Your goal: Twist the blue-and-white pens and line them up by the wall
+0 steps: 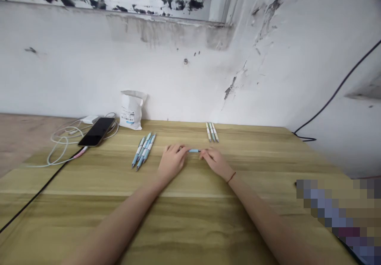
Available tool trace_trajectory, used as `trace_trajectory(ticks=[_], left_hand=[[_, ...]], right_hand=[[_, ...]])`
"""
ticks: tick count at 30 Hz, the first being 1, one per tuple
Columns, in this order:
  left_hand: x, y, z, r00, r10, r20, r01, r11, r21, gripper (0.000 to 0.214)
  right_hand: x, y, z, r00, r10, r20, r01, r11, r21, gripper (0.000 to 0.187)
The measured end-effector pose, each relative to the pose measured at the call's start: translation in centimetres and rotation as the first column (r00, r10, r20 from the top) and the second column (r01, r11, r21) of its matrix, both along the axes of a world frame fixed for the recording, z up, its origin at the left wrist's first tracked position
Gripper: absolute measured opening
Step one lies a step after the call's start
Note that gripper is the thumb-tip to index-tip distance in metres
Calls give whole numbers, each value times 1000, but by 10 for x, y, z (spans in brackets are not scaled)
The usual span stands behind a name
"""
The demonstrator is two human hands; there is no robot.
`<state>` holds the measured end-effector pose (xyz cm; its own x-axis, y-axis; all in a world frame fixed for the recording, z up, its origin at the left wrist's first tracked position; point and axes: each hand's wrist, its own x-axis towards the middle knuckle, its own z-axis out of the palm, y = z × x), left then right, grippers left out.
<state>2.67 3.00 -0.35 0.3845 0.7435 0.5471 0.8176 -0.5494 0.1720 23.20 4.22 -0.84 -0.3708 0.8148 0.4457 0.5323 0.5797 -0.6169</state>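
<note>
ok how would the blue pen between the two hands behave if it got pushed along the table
The blue pen looks stiff, since its visible part runs straight between the left hand and right hand. It is probably light, given how slim it is. Pushed sideways, it might roll on the flat table.

L grip (173, 159), R grip (216, 163), both pinching

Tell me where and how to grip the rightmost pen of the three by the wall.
Probably pinch the rightmost pen mid-length, coming from above and its right: it lies lengthwise toward the wall, with two pens close on its left.
</note>
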Motion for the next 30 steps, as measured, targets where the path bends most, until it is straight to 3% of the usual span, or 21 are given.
trace_trajectory(ticks=[4,7,9,13,19,25,30], left_hand=[[0,0,0,1000,-2,-10,2,1000,-3,24],[-1,1,0,1000,-10,-16,10,1000,8,24],[-1,1,0,1000,-9,-15,9,1000,15,25],[-1,1,1,999,-45,-13,45,999,8,25],[0,1,1,996,-72,-52,74,997,31,25],[0,1,0,996,-69,-57,68,997,-26,24],[2,0,-1,993,-79,-94,79,997,-4,23]], right_hand=[[-1,0,-1,999,-37,-28,38,998,54,23],[0,0,-2,999,-19,46,18,1000,15,31],[1,0,-2,998,-26,55,25,1000,15,27],[-1,-2,-2,996,-42,80,33,994,102,20],[-5,-5,0,976,-95,197,78,993,94,35],[-4,-4,1,919,-135,370,26,958,285,21],[-2,-3,-1,917,-179,356,80,958,276,25]])
